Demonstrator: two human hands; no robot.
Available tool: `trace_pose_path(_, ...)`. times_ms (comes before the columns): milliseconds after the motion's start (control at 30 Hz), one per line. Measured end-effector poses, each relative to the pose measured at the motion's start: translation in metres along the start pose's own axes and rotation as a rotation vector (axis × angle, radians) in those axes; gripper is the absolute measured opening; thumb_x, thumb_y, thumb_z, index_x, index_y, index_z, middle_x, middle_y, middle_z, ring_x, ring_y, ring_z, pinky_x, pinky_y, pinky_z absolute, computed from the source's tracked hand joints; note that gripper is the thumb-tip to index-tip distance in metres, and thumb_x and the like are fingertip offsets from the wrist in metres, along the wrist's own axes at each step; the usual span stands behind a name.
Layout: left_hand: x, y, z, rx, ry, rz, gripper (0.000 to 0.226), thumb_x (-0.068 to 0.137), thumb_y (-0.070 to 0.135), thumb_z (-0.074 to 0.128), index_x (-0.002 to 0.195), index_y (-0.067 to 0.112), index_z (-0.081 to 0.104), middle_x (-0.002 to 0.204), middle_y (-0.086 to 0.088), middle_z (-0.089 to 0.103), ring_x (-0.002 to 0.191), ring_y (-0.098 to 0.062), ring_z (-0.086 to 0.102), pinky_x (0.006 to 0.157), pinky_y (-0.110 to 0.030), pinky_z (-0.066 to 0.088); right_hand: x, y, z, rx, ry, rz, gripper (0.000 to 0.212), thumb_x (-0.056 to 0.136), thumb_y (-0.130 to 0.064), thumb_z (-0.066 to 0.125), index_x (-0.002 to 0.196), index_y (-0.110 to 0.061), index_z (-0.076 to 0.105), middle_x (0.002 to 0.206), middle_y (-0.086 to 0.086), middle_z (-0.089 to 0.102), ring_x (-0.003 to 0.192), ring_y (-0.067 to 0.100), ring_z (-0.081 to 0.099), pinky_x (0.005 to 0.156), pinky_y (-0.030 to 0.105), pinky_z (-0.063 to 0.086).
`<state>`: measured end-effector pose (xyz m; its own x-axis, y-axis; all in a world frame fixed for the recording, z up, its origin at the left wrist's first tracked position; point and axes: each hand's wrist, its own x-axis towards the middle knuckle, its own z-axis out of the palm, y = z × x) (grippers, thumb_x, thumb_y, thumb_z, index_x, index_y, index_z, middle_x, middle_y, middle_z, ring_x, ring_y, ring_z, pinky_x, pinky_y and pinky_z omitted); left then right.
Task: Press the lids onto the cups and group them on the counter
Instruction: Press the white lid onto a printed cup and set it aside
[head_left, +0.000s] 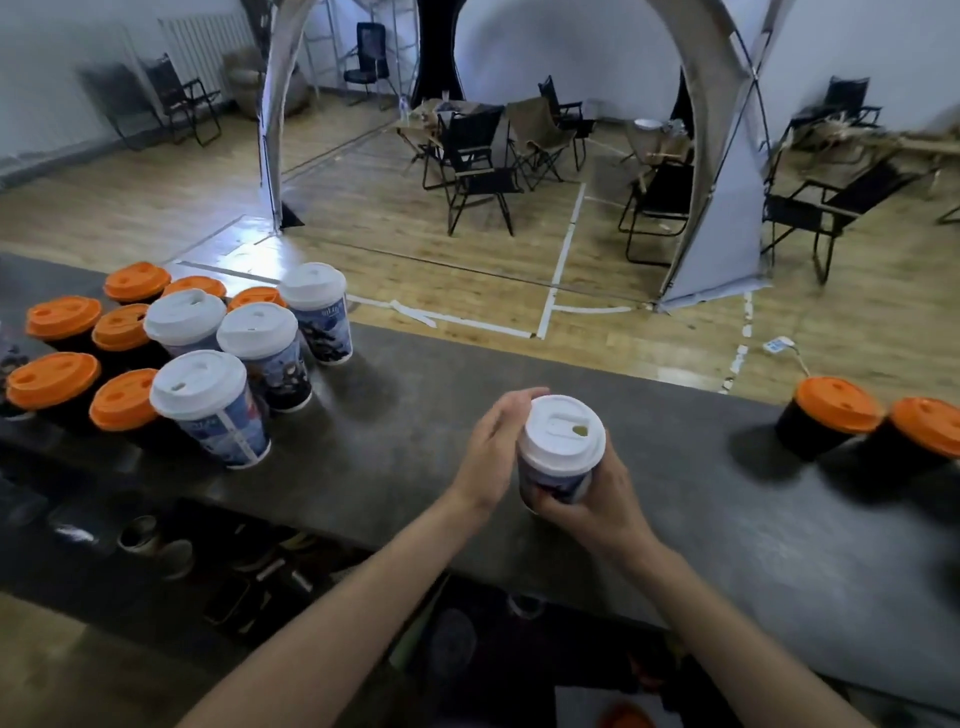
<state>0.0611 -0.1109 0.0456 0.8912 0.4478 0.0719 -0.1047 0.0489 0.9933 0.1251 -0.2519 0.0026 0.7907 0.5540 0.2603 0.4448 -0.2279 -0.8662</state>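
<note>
The person's right hand (592, 501) grips a blue-printed paper cup (558, 475) low on its body, fingers and thumb curled round the wall from the near side. A white plastic sip lid (563, 431) sits on the cup's rim. The hand hides the cup's base, so it cannot be told whether it rests on the dark grey stone-like counter (415, 441) or is held just above it.

The left hand (491, 449) stands edge-on just beside the cup's left side with its fingers nearly straight and together and nothing in its hold. The fingertips (524, 397) reach the lid's far left edge, though whether they touch it is unclear.

Well to the left on the counter stands a tight group of four more white-lidded blue cups (260, 353) beside a cluster of orange-lidded black cups (60, 371). Two further black cups with orange lids (836, 410) stand touching each other near the counter's right end.
</note>
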Motion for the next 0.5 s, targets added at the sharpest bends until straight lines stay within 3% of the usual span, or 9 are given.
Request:
trace_pose_path(67,0.005,-0.007,0.02,-0.056,0.062,-0.032,0.036,0.103,0.029,0.041,0.104,0.013,0.073,0.101,0.004,0.077,0.097,-0.006,0.07,0.089,-0.023,0.05,-0.001,0.005,-0.001,0.014,-0.003,0.033,0.089,0.068,-0.014,0.094,0.143,-0.012,0.047,0.138,-0.007,0.058,0.129,-0.004,0.053,0.106,0.015,0.042)
trace_pose_path(167,0.007,-0.011,0.023,-0.018,0.126,0.025,0.037,0.096,0.027,0.04,0.101,0.013,0.074,0.099,0.003,0.077,0.096,-0.008,0.07,0.087,-0.022,0.052,-0.006,0.021,0.006,-0.006,-0.058,0.1,0.097,0.07,-0.035,0.091,0.149,-0.015,0.04,0.144,-0.003,0.054,0.134,0.003,0.051,0.11,0.032,0.047)
trace_pose_path(267,0.019,-0.01,0.013,-0.054,0.046,-0.006,0.038,0.1,0.021,0.04,0.109,0.0,0.071,0.103,-0.007,0.076,0.096,-0.009,0.071,0.085,-0.02,0.052,-0.009,0.03,0.009,-0.006,-0.062,0.101,0.097,0.07,-0.028,0.092,0.15,-0.017,0.038,0.142,-0.009,0.053,0.131,-0.005,0.05,0.104,0.015,0.044)
trace_pose_path(333,0.019,-0.01,0.015,-0.133,-0.003,-0.077,0.041,0.108,0.018,0.033,0.107,0.0,0.07,0.096,-0.004,0.077,0.091,-0.009,0.071,0.083,-0.021,0.053,-0.007,0.034,0.01,0.002,-0.067,0.094,0.093,0.07,-0.018,0.092,0.149,-0.016,0.043,0.139,-0.013,0.056,0.129,-0.006,0.052,0.099,0.008,0.042)
trace_pose_path(433,0.016,-0.026,0.022,-0.174,0.095,-0.118,0.045,0.11,0.028,0.034,0.092,0.012,0.072,0.085,0.004,0.076,0.085,-0.007,0.069,0.08,-0.022,0.052,-0.006,0.037,0.01,0.0,-0.064,0.08,0.087,0.07,-0.009,0.091,0.145,-0.013,0.049,0.137,-0.018,0.058,0.128,-0.008,0.053,0.099,0.009,0.042)
trace_pose_path(500,0.016,-0.034,0.024,-0.203,0.161,-0.123,0.044,0.101,0.043,0.043,0.092,0.013,0.073,0.092,-0.002,0.076,0.092,-0.012,0.069,0.085,-0.026,0.053,-0.009,0.038,0.011,0.003,-0.06,0.059,0.087,0.069,-0.014,0.093,0.145,-0.011,0.049,0.139,-0.013,0.058,0.13,-0.003,0.054,0.103,0.014,0.043)
